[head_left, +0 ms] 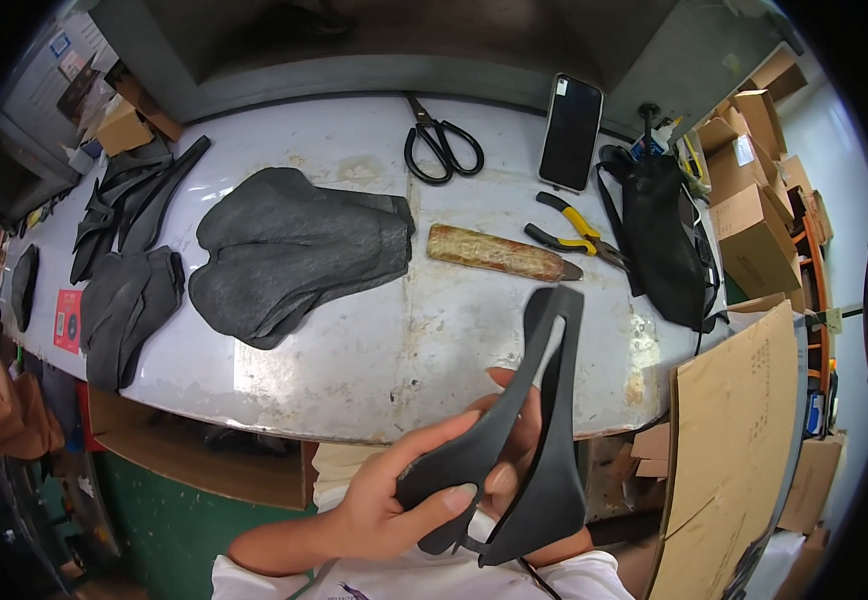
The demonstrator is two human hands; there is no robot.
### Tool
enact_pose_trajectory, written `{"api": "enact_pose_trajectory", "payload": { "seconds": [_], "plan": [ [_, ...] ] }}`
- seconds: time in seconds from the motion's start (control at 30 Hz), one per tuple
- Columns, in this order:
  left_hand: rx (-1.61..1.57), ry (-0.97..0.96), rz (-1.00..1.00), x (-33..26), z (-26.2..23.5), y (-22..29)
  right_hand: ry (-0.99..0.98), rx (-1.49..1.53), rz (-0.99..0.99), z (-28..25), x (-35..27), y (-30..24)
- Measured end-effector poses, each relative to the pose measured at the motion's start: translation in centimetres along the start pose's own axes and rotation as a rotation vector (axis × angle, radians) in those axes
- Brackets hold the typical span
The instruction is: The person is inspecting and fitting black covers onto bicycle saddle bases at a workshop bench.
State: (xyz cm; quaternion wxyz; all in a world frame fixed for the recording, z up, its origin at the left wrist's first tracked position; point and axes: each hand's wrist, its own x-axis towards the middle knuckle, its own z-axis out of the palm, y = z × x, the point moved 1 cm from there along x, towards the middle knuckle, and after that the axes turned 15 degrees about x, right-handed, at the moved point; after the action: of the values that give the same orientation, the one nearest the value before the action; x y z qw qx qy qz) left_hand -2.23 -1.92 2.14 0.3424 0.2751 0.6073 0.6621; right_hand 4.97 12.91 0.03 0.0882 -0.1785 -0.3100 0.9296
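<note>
A black bicycle saddle shell (554, 440) with a long central slot is held up in front of me, its narrow nose pointing away. My left hand (384, 510) is closed on its left wing, thumb on the near face and fingers along the edge. Behind the shell, my right hand (526, 425) supports it; some of its fingers show through the slot, and the rest is hidden. Past the nose lies a worn, tape-wrapped knife-like tool (499, 252) with a dark tip. A stack of dark grey saddle-shaped covers (299, 250) rests on the table further left.
On the white table (354, 390) lie black scissors (442, 145), yellow-black pliers (579, 232), a propped phone (570, 132) and a black pouch (654, 230). More black saddle pieces (134, 310) are piled left. Cardboard (729, 430) stands at right; a person (9, 405) is far left.
</note>
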Motion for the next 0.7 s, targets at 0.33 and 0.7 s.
{"api": "enact_pose_trajectory", "payload": {
  "seconds": [0.33,0.7],
  "plan": [
    [-0.011,0.321,0.061,0.8,0.3,-1.0,-0.064,0.744,0.679,-3.0,-3.5,5.5],
    [-0.111,0.717,0.205,2.4,0.7,-1.2,-0.231,0.655,0.571,0.0,-1.9,4.4]
  ]
}}
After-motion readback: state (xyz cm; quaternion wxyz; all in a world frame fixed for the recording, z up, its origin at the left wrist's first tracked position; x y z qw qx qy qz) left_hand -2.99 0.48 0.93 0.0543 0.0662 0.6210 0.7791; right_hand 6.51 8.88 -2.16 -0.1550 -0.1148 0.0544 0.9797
